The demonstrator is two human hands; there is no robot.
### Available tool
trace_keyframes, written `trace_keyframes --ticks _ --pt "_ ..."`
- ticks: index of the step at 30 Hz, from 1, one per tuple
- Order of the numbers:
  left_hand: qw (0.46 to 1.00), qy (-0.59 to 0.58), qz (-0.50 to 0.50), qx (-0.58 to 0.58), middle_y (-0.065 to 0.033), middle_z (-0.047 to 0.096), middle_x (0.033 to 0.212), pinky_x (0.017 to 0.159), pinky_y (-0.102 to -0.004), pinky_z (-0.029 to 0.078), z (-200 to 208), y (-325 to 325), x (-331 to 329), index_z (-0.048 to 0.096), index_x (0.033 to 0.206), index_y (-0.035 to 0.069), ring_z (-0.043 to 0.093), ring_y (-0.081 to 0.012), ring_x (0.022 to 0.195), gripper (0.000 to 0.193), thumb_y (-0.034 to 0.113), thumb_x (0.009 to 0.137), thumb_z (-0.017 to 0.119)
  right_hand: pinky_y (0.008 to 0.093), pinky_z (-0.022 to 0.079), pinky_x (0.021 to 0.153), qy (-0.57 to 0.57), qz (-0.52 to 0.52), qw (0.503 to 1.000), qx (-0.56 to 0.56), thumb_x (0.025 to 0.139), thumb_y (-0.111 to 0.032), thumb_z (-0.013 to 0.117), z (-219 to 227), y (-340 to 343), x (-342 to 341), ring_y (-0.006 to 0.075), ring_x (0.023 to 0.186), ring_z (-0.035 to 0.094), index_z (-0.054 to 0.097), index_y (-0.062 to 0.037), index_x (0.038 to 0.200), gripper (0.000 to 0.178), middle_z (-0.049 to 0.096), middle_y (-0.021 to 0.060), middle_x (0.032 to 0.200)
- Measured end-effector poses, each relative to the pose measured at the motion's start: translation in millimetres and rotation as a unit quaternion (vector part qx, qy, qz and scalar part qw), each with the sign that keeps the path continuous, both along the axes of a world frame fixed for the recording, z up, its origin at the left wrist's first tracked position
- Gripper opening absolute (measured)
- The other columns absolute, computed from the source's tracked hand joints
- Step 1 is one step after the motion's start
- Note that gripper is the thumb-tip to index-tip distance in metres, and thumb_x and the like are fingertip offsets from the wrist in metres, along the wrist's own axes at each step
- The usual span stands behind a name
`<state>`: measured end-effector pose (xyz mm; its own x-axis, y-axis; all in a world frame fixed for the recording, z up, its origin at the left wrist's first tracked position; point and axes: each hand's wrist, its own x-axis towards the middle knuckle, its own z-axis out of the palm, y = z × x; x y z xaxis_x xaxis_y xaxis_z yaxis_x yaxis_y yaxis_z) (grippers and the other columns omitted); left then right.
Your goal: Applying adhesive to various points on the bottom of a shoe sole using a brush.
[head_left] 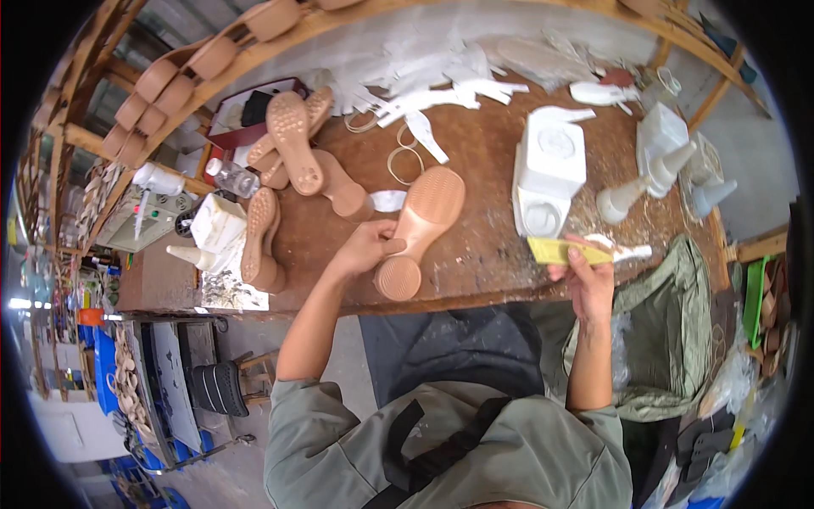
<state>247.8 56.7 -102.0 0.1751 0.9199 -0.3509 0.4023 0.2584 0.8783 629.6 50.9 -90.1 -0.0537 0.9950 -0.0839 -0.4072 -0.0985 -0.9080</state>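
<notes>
My left hand [366, 249] grips a tan high-heeled shoe sole [432, 204] at its narrow waist, with the textured tread facing up and the round heel towards me. In my right hand [587, 278], between thumb and fingers, is a flat yellow strip [566, 251]; its exact kind is unclear. That hand is at the bench's front edge, just nearer than a white box-shaped container [549, 161] with a round recess. More tan soles [292, 144] lie in a loose pile beyond my left hand. Another sole [260, 237] stands on its side further left.
White cut pieces [424, 136] and rubber bands [405, 166] lie on the brown bench [475, 263]. Cone-tipped bottles [623, 202] stand at the right, and a clear bottle [233, 178] at the left. A green cloth bag [670, 331] hangs open below. Racks hold tan heels [212, 58].
</notes>
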Motion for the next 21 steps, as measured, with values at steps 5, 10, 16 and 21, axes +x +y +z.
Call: trace_keyframes --ticks 5,10,16,21 --pt "0.868 0.412 -0.002 0.276 -0.0216 0.060 0.104 0.087 -0.0388 0.045 11.0 1.2 54.6 0.052 0.119 -0.008 0.056 -0.0328 0.104 0.065 0.039 0.078 0.069 0.0274 0.054 0.061 0.019 -0.048 0.998 0.032 0.090 -0.010 0.059 10.6 20.6 24.4 0.0194 0.068 0.066 0.057 0.0103 0.110 0.028 0.067 0.0163 0.089" --pt "0.859 0.498 -0.113 0.045 -0.0269 0.058 0.112 0.085 -0.0406 0.047 37.1 56.5 91.8 0.053 0.116 -0.011 0.057 -0.0361 0.104 0.094 0.066 0.063 0.068 0.0222 0.046 0.058 -0.069 -0.178 0.968 0.162 0.088 -0.013 0.064 27.8 80.3 17.8 0.0120 0.069 0.063 0.061 0.0068 0.107 0.027 0.068 0.0115 0.086" --pt "0.866 0.484 -0.019 0.124 -0.0247 0.062 0.104 0.080 -0.0401 0.050 61.0 47.0 99.2 0.031 0.131 -0.010 0.064 -0.0349 0.093 0.101 0.058 0.066 0.069 0.0223 0.046 0.058 -0.248 -0.113 0.955 0.116 0.089 -0.013 0.063 37.4 75.6 28.0 0.0122 0.063 0.060 0.063 0.0056 0.103 0.023 0.067 0.0096 0.079" --pt "0.951 0.095 0.155 0.252 -0.0206 0.048 0.124 0.096 -0.0399 0.042 68.7 -8.6 80.7 0.018 0.139 -0.006 0.052 -0.0300 0.113 0.107 0.038 0.063 0.079 0.0208 0.044 0.054 -0.205 -0.092 0.972 0.062 0.088 -0.013 0.065 18.7 34.6 32.0 0.0079 0.062 0.058 0.065 0.0039 0.099 0.021 0.066 0.0053 0.075"
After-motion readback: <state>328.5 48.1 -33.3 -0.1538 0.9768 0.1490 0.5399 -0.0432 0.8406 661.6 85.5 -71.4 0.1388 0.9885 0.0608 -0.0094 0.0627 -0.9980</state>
